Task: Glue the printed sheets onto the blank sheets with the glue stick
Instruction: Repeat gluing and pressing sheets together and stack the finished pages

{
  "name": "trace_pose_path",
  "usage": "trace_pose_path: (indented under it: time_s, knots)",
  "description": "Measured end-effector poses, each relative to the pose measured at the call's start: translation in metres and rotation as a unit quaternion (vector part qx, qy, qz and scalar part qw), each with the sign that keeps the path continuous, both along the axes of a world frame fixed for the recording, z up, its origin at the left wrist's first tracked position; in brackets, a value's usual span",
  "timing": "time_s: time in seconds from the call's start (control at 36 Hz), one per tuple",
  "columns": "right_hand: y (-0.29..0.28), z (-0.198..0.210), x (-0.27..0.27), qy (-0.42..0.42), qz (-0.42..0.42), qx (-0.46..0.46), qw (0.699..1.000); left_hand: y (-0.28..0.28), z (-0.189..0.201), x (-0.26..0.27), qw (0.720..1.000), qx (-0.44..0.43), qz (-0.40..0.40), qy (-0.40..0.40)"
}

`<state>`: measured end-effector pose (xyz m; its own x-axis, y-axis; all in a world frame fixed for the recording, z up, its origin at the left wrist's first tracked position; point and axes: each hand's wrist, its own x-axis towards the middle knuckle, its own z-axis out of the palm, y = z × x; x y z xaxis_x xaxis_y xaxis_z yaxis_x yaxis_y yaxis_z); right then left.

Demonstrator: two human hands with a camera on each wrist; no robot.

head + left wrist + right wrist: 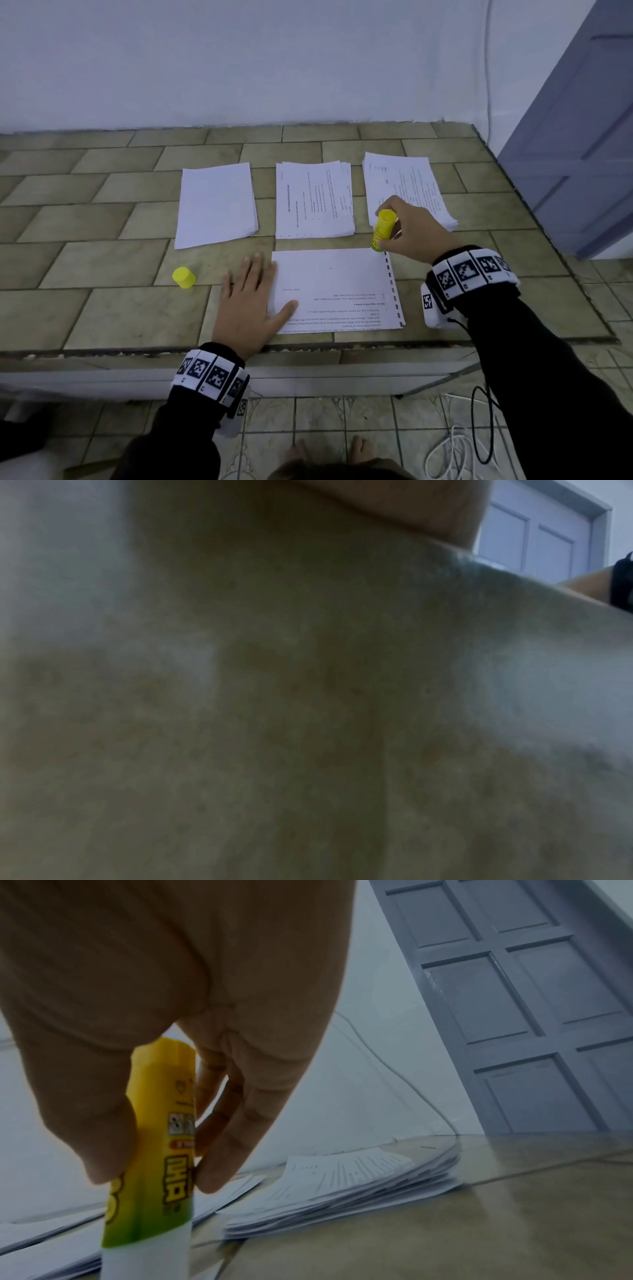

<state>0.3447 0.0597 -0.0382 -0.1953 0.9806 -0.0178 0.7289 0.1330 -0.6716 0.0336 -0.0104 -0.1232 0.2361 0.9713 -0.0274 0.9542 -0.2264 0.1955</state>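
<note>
Right hand (412, 229) clamped on glue stick (383, 230), left hand (251, 301) flat, fingers apart, pinning sheet (334, 284); risk of paper creasing if that pressure slackens.

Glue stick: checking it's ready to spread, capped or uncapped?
Uncapped: glue stick shows bare white end; yellow cap lies apart on the table.

Your surroundings: a plain white plastered wall (239, 58) behind; a worktop of olive-beige rectangular tiles (102, 219) with a chipped front edge; a grey-blue panelled door (582, 144) at right; a thin white cable (488, 61) down the wall; a patterned pale tiled floor (325, 421) below, carrying coiled white and black cords (462, 442).
</note>
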Motion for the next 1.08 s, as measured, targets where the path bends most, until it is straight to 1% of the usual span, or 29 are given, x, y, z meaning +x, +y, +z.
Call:
trace_pose_path:
  time_s: [0.08,0.14,0.17,0.22,0.25,0.31,0.36,0.42,0.47,0.58,0.64,0.75,0.92,1.06,1.08]
  knots:
    - [-0.006,0.003,0.004,-0.076,-0.019,0.018,0.997,0.000,-0.001,0.001,1.000,0.004,0.001,-0.008]
    - [-0.011,0.007,0.009,-0.152,-0.031,0.037,0.987,0.001,0.000,0.001,1.000,-0.001,0.003,-0.002]
    - [-0.014,0.008,0.012,-0.206,-0.033,0.050,0.977,0.001,0.001,0.002,1.000,-0.004,0.003,0.004]
    - [-0.020,0.010,0.015,-0.320,-0.024,0.059,0.945,0.001,0.002,0.001,1.000,-0.002,0.004,0.006]
    - [-0.024,0.010,0.016,-0.360,-0.020,0.052,0.931,0.001,0.002,0.001,1.000,0.001,0.005,0.004]
    - [-0.031,0.006,0.017,-0.391,-0.020,0.025,0.920,0.000,0.002,0.001,1.000,0.001,0.006,0.003]
    - [-0.036,0.001,0.018,-0.371,-0.030,0.002,0.928,0.000,0.002,0.001,1.000,0.000,0.006,0.001]
    - [-0.037,-0.001,0.023,-0.320,-0.054,0.000,0.946,0.000,0.001,0.002,1.000,0.002,0.006,0.000]
    - [-0.035,-0.001,0.028,-0.278,-0.083,0.005,0.957,0.001,0.001,0.001,1.000,0.006,0.005,-0.003]
    - [-0.033,0.005,0.037,-0.190,-0.149,0.015,0.970,0.000,0.001,0.002,1.000,0.006,0.003,0.003]
    - [-0.032,0.006,0.040,-0.153,-0.178,0.016,0.972,0.001,0.001,0.001,1.000,0.008,0.001,0.002]
    - [-0.029,0.006,0.044,-0.133,-0.221,0.007,0.966,0.001,0.000,0.001,1.000,0.006,-0.001,0.005]
    - [-0.027,0.001,0.047,-0.122,-0.260,-0.019,0.958,0.000,0.001,0.001,1.000,0.006,0.000,0.008]
    - [-0.028,0.001,0.047,-0.107,-0.274,-0.026,0.955,-0.001,0.002,0.002,1.000,0.006,-0.002,0.008]
    - [-0.029,0.002,0.047,-0.091,-0.278,-0.028,0.956,-0.001,0.002,0.002,1.000,0.004,-0.002,0.008]
